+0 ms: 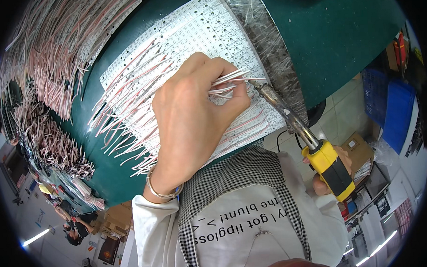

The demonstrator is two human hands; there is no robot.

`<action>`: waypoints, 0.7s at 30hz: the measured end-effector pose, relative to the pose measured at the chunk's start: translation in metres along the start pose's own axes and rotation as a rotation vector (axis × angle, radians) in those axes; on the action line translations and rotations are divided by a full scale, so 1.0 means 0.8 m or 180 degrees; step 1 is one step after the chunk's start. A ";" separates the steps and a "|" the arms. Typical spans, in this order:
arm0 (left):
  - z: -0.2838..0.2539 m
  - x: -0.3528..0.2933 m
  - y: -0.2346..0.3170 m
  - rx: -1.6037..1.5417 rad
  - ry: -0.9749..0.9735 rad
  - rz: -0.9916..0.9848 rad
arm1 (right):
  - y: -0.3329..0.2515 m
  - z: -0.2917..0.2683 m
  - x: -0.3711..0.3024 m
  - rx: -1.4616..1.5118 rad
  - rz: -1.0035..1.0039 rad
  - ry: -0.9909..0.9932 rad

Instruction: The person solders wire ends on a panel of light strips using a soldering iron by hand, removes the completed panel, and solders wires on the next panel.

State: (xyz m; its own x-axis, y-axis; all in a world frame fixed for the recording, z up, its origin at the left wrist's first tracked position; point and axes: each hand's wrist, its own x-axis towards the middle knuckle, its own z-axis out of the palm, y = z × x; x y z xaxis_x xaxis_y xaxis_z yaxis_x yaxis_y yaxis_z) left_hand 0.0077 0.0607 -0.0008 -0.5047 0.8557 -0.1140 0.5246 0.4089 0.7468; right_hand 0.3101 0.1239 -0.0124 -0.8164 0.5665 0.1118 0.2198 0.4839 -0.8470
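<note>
My left hand reaches over a white circuit board panel and pinches a small bundle of thin wires between thumb and fingers. The bundle's ends point right. My right hand grips the handle of a yellow and black soldering gun. Its long metal barrel slants up and left, with the tip close beside the wire ends. Whether the tip touches wire or board cannot be made out. Many red and white wires lie in rows across the panel, left of my left hand and under it.
A green table carries the panel. Clear plastic wrap lies along the panel's right side. More wired panels and a heap of wire ends are at the left. Beyond the table stand a blue crate and a cardboard box.
</note>
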 end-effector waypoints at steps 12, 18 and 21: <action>-0.012 -0.002 0.000 -0.0071 -0.0124 -0.0014 | 0.019 0.017 -0.048 0.0951 0.0191 0.0757; -0.060 0.014 -0.013 -0.1010 0.0622 -0.0090 | -0.018 0.029 -0.025 0.1227 0.1050 0.1303; -0.061 0.027 -0.018 -0.2183 0.1468 0.0144 | -0.006 0.029 -0.032 0.1408 0.0958 0.1254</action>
State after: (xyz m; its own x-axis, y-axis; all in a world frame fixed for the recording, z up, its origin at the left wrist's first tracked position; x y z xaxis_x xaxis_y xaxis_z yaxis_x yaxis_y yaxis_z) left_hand -0.0438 0.0580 0.0180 -0.8022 0.5895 0.0945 0.0917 -0.0348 0.9952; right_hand 0.3174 0.0918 -0.0234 -0.4791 0.8762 -0.0525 0.0992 -0.0054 -0.9950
